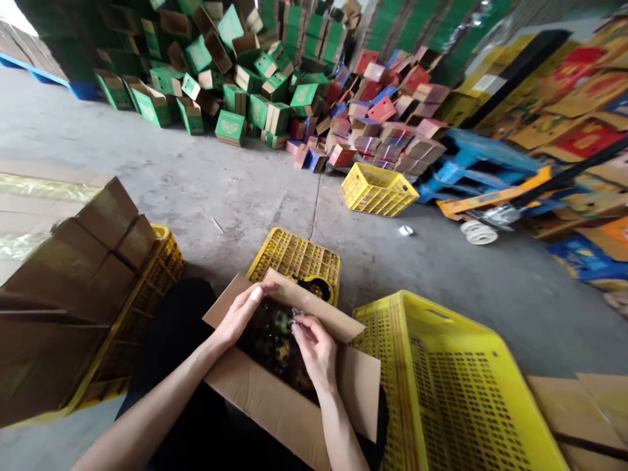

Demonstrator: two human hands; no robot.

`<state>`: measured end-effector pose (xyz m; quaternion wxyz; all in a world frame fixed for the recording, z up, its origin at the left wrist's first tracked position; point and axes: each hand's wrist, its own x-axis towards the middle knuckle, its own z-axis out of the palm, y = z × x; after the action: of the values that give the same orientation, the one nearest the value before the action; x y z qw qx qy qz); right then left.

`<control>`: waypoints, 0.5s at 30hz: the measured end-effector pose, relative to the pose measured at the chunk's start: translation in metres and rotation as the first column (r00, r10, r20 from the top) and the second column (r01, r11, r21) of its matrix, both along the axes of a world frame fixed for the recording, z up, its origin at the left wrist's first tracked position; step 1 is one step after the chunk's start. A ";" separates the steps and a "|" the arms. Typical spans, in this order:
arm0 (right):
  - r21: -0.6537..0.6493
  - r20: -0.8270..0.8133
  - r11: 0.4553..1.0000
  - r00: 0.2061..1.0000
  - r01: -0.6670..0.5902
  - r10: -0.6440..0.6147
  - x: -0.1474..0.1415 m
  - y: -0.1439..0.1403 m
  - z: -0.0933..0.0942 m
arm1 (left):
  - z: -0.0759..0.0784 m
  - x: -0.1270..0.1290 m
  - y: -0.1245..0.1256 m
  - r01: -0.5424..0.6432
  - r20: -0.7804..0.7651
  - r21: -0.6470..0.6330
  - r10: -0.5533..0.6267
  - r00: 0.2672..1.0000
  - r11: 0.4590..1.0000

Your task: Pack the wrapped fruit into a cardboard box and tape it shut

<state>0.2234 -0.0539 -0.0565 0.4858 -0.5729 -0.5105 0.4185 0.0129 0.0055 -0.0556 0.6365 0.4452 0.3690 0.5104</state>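
Observation:
An open cardboard box (275,396) rests on my lap with its flaps folded outward. Inside it lie dark, shiny contents (275,347) with green and yellowish patches; I cannot make out their kind. My left hand (240,317) lies along the box's far left corner, fingers stretched out against the far flap (318,307). Over the box's right half, my right hand (314,347) pinches a small piece of shiny clear plastic film between thumb and fingers. A round black and yellow object (318,286), perhaps a tape dispenser, shows just behind the far flap.
A yellow crate (318,252) stands in front of me, and a larger one (466,347) at my right. Stacked cartons (73,261) sit on a crate at left. Farther off are another crate (377,190), piled green cartons (230,127), blue pallets (481,160) and an orange pallet jack (490,196).

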 end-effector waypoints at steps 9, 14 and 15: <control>-0.091 -0.271 0.976 0.939 0.196 -0.214 0.007 -0.008 0.011 | 0.014 0.001 -0.008 0.174 -0.216 0.034 -0.162 0.963 0.984; -0.041 -0.202 0.994 0.973 0.106 -0.112 0.004 -0.011 0.017 | 0.012 0.004 -0.007 0.210 -0.398 0.087 -0.159 0.903 0.974; -0.020 -0.191 0.994 0.976 0.108 -0.109 0.005 -0.011 0.016 | 0.012 0.004 -0.007 0.187 -0.420 0.101 -0.128 0.899 0.977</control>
<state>0.2279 -0.0647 -0.0406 0.5520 -0.5594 -0.4273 0.4470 0.0169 -0.0012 -0.0438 0.5515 0.6142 0.4206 0.3766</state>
